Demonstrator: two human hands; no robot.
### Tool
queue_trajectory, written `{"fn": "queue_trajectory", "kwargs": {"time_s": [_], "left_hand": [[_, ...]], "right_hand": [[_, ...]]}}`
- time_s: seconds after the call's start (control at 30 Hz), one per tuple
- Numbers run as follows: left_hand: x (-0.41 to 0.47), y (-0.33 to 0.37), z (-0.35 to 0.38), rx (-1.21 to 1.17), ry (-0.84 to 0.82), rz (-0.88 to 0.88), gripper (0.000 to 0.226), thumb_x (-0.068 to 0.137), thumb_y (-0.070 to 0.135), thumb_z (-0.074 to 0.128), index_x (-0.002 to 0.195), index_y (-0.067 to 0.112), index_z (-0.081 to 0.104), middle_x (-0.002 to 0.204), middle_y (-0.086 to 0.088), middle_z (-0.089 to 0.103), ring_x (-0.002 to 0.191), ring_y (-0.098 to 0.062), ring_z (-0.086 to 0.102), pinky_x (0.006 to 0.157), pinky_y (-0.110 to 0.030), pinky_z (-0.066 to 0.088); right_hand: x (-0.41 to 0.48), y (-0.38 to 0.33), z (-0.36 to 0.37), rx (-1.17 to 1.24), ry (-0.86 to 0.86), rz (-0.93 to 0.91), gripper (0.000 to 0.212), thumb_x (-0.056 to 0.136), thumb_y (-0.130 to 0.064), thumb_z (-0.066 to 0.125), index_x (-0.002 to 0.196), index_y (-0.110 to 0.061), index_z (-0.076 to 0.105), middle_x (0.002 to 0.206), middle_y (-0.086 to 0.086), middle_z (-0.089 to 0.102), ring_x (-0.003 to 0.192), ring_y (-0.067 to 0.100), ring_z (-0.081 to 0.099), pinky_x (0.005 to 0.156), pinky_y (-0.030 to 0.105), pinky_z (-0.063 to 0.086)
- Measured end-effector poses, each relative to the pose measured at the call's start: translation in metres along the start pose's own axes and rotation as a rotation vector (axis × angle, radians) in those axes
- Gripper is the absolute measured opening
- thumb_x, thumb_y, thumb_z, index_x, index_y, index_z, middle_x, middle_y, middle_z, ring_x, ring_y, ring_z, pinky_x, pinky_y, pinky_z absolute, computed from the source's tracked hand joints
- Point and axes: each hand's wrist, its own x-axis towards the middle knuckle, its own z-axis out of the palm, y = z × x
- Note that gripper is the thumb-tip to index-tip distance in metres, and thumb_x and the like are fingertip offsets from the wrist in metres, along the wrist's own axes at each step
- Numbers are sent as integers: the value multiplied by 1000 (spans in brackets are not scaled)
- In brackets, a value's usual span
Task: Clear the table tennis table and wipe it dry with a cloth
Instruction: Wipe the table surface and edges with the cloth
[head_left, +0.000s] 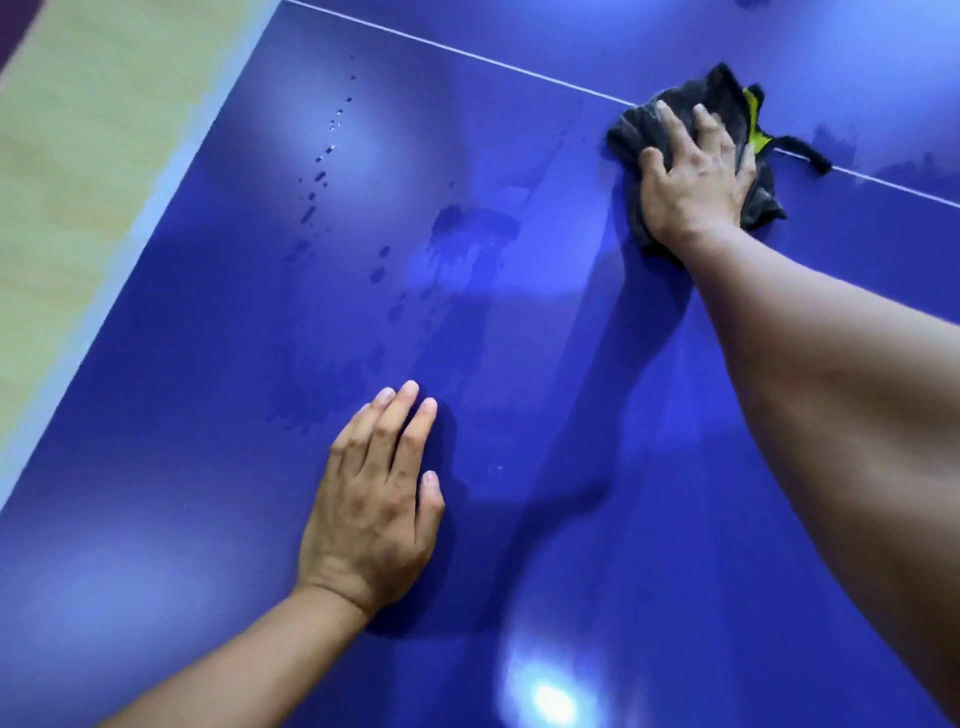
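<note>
The blue table tennis table (218, 395) fills the view. My right hand (691, 182) presses a dark grey cloth (727, 101) with a yellow patch flat against the table, right on the white centre line (467, 54). My left hand (376, 509) lies flat on the table nearer to me, fingers together, holding nothing. Water drops (324, 150) run in a trail at the upper left, and a wet smear (467, 228) sits in the middle between my hands.
The table's pale left edge (130, 254) runs diagonally, with light wooden floor (78, 130) beyond it. More wet marks (836, 137) show to the right of the cloth, past the centre line.
</note>
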Motion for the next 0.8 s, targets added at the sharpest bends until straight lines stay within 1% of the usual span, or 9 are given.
{"fn": "queue_trajectory", "kwargs": {"time_s": [0.1,0.2,0.33,0.4,0.5,0.57,0.63,0.7,0.8], "left_hand": [[0,0,1,-1,8,6,58,94,26,41,148,4,47,157,-14,41,146,-33,37,120,-47,29],[-3,-1,2,-1,8,9,58,95,28,39,147,4,47,156,-14,42,146,-33,37,121,-46,27],[-2,-1,5,-34,28,21,57,93,27,41,145,4,48,154,-17,45,144,-35,38,121,-45,26],[-1,-3,5,-70,24,15,61,91,29,40,146,4,47,154,-17,44,145,-34,38,121,-45,26],[-2,-5,0,-203,26,-1,66,88,28,40,149,4,43,154,-14,44,145,-31,38,121,-43,26],[-6,-8,-6,-361,46,-16,62,87,21,42,147,4,44,152,-12,45,143,-28,40,121,-39,27],[-13,-14,-14,-459,51,-19,58,88,17,43,144,4,47,149,-11,47,140,-28,41,120,-36,27],[-30,-27,-21,-440,51,-29,55,90,19,41,144,5,48,148,-11,47,139,-28,41,120,-37,26],[-81,-54,-32,-308,9,-38,54,93,23,39,144,8,47,151,-10,44,140,-30,39,120,-39,25]], "right_hand": [[-43,-12,7,-16,7,-72,55,100,-46,33,155,-45,32,168,0,21,155,16,15,126,50,0],[-106,-31,18,-31,13,-122,56,99,-46,31,155,-46,32,168,0,22,155,15,15,126,49,1],[-185,-54,28,6,7,-111,55,101,-43,30,156,-45,30,169,-1,20,156,13,11,126,49,-3],[-222,-62,32,17,15,-90,55,101,-43,31,156,-45,30,169,-2,20,156,13,10,126,49,-3],[-278,-74,38,22,30,-70,56,100,-43,31,156,-44,30,169,-1,20,156,14,11,126,49,-3],[-319,-78,42,15,46,-75,57,99,-43,31,157,-44,30,169,-1,21,156,14,12,126,50,-2],[-355,-80,45,26,48,-77,58,99,-43,31,157,-44,30,169,0,21,156,14,12,126,50,-1],[-388,-83,49,27,53,-77,58,98,-44,31,156,-44,31,168,0,22,156,15,13,126,50,-1],[-434,-88,55,11,80,-82,58,98,-43,33,156,-42,32,168,1,24,156,15,15,126,50,0]]}}
